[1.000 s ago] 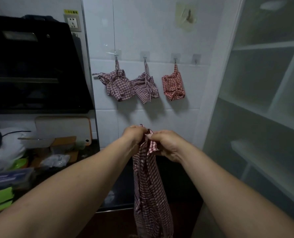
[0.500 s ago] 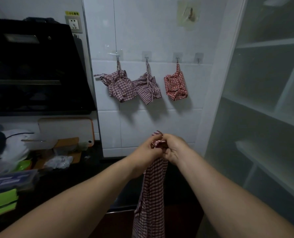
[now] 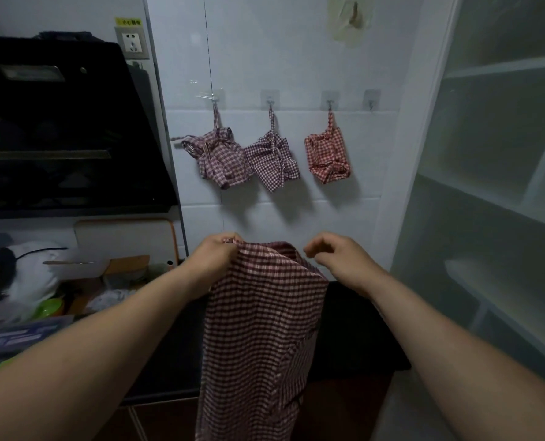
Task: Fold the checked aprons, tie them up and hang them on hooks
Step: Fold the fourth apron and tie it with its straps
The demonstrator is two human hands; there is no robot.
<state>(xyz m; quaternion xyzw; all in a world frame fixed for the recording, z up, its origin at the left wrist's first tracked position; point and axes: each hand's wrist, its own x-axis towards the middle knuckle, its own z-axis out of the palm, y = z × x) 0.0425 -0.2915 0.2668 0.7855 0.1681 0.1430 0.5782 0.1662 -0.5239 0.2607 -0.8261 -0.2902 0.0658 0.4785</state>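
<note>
The dark red checked apron (image 3: 261, 329) was held up at 6 o'clock in the view, pinched at its upper left corner by the left hand (image 3: 215, 257) and hung straight down between the forearms. The right hand (image 3: 337, 259) was seen at 3 o'clock of that corner, loosely curled, grasping nothing, just beside the cloth's edge. Three tied apron bundles (image 3: 272, 162) were hung on wall hooks (image 3: 269, 98) at 12 o'clock of the hands.

Checked apron (image 3: 258, 329) hanging loose, three bundles (image 3: 272, 157) seemingly hooked
</note>
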